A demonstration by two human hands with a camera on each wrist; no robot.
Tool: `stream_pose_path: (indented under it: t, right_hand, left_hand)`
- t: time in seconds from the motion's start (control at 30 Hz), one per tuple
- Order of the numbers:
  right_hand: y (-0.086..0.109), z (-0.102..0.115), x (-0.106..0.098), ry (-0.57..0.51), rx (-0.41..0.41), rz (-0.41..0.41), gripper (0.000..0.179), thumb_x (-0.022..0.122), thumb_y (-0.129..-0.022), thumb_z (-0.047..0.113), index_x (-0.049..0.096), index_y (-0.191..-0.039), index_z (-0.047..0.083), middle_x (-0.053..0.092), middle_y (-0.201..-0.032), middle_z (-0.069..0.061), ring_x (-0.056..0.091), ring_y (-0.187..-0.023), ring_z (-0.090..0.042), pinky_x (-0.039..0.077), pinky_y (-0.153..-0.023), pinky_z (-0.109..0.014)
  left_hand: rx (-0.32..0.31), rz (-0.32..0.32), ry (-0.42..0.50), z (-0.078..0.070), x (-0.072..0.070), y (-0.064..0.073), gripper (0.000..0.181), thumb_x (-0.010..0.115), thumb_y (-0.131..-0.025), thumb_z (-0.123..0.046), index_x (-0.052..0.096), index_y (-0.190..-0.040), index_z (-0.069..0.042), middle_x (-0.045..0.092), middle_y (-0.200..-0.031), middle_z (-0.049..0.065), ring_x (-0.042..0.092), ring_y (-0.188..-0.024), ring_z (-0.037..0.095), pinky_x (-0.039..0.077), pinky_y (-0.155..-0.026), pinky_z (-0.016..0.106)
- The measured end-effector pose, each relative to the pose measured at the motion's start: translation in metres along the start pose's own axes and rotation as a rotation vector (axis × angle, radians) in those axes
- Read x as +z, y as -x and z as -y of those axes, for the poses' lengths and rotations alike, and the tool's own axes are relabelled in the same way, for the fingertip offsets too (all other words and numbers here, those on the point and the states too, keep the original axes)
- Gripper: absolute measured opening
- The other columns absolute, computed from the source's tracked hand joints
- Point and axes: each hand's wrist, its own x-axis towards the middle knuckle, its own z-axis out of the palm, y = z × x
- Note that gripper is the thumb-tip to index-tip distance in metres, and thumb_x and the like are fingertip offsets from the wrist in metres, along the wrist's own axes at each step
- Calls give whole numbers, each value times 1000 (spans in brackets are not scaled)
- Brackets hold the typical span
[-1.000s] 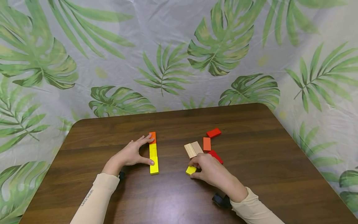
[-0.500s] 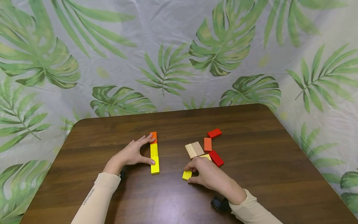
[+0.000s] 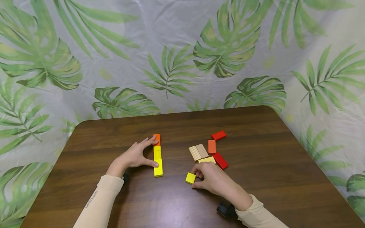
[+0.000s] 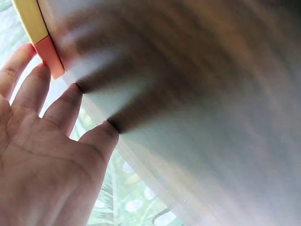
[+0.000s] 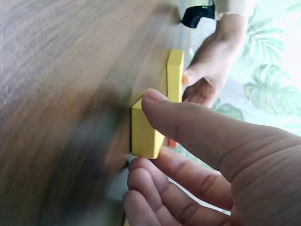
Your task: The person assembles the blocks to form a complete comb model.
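Observation:
My left hand [image 3: 132, 157] lies spread beside a straight row of flat blocks on the table. Its fingertips touch the orange block [image 3: 158, 137] at the far end, and its thumb rests on the near yellow block [image 3: 158, 171]. Between these two lies another yellow block [image 3: 157, 153]. In the left wrist view the fingers are extended near the orange block [image 4: 50, 57]. My right hand [image 3: 214, 176] pinches a small yellow block [image 3: 190, 178] between thumb and fingers, low at the table. The right wrist view shows the thumb at one edge of that block [image 5: 143, 134].
Beyond the right hand lie two natural wood blocks [image 3: 198, 152], a pale yellow block [image 3: 207, 160], an orange-red block [image 3: 212, 146] and two red blocks [image 3: 220, 161]. A leaf-print cloth [image 3: 171, 72] hangs behind the brown table [image 3: 119, 129].
My right hand has drawn the small yellow block slightly left and nearer, and the pale yellow block now shows behind it. My left hand stays on the row.

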Motion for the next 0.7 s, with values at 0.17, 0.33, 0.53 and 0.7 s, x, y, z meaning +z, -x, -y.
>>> stream_pose_path:
  t: [0.17,0.33,0.53,0.7]
  right_hand:
    - [-2,-1,2,1,10,1,30,99,-74,11,75,-93,11,66,-81,3,59,-77,-12,49,-69,-20]
    - [-2,-1,3,1,1,-2,28,98,-76,10,76,-94,11,67,-82,3,60,-78,-12,50,-70,-21]
    - [-3,-2,3,10,-46,-1,26,96,-77,9,78,-96,13,67,-83,4,59,-79,-10,51,-71,-22]
    - [-3,-1,4,20,-50,-3,29,97,-77,10,78,-99,11,68,-84,4,59,-79,-8,52,-71,-22]
  left_hand:
    - [-4,3,6,0,0,0,102,94,-80,-49,46,-164,-17,29,-178,10,21,-167,40,11,-131,73]
    - [-3,4,3,-1,-1,0,102,94,-80,-49,46,-164,-17,30,-178,11,21,-167,41,11,-130,74]
    - [-4,6,6,-3,-2,2,102,94,-80,-48,46,-164,-16,29,-178,11,21,-167,41,10,-131,74]
    - [-3,6,8,-3,-2,2,102,94,-81,-48,45,-165,-15,29,-178,11,21,-167,40,10,-130,74]
